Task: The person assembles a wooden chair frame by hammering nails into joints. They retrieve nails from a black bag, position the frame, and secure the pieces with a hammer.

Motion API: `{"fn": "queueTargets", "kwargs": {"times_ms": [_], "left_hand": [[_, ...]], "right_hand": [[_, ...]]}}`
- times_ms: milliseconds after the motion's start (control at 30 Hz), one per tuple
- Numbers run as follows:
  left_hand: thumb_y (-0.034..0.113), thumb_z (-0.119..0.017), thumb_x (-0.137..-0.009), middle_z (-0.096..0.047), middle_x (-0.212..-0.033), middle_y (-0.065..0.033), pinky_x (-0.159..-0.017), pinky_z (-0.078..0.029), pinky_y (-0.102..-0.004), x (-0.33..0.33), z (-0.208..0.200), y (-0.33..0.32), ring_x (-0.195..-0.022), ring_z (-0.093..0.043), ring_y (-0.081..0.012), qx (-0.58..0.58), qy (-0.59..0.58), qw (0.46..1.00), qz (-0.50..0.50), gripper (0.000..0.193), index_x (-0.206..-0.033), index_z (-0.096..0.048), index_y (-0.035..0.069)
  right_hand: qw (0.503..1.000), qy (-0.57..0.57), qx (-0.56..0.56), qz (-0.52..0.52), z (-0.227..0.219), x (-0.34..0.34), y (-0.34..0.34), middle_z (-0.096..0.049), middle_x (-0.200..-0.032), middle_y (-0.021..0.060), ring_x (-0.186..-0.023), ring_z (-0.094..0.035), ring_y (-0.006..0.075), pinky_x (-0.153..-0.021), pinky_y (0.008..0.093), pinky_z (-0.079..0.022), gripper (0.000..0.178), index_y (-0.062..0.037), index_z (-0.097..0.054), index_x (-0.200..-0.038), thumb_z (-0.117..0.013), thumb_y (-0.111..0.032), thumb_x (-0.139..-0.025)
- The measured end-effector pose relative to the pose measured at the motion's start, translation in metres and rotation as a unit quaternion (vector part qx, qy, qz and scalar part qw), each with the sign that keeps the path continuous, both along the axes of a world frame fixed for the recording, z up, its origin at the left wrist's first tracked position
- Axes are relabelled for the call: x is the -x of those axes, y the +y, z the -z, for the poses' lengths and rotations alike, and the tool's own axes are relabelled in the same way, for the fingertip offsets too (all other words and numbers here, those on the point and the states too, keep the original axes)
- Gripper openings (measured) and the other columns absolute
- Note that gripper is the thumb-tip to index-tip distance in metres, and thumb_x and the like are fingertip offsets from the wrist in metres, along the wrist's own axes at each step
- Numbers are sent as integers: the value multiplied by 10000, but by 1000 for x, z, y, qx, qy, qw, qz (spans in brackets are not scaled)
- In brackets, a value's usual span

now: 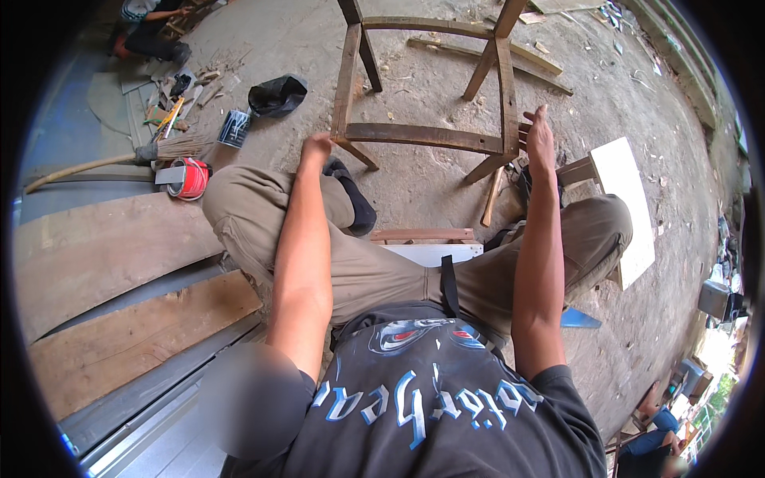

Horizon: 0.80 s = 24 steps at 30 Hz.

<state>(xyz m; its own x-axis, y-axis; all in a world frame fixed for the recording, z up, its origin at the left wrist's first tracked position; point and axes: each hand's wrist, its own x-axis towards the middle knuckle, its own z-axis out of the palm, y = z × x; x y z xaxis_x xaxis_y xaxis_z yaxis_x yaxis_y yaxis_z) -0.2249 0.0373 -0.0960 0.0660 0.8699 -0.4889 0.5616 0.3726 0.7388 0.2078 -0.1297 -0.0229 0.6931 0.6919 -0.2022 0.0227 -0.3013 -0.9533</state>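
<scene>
Head view, one left hand [316, 148], one right hand [540, 137] (open), one chair frame [426, 137]

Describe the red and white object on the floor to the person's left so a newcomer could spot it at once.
Start at the bare wooden chair frame that both hands reach toward, then look left across the concrete floor to the broom. Just below its bristles lies a small red and white canister on its side, the only bright red thing among the grey and brown scraps.
</scene>
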Motion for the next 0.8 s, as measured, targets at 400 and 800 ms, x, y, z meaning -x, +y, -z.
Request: {"fn": "queueTargets", "kwargs": {"times_ms": [400,800], "left_hand": [[386,-775,-749,-711,-1025,-125,-830,-513,-399,-20,72,-41,-990,-660,-316,-253,-15,946,200,438,-1042,-694,71],[357,-816,-675,-713,-941,-136,-727,-544,-432,-34,70,-56,-871,-675,-351,-338,142,924,111,430,-985,-691,88]], "right_hand": [[910,-143,95,-376,99,15,-52,-717,-919,39,-816,-649,183,-719,342,-498,277,-106,-709,-1016,-787,-166,-758],[943,-255,73,-200,114,38,-52,-702,-938,170,-884,-691,329,-739,399,-530,327,-45,-659,-1039,-768,-152,-750]]}}
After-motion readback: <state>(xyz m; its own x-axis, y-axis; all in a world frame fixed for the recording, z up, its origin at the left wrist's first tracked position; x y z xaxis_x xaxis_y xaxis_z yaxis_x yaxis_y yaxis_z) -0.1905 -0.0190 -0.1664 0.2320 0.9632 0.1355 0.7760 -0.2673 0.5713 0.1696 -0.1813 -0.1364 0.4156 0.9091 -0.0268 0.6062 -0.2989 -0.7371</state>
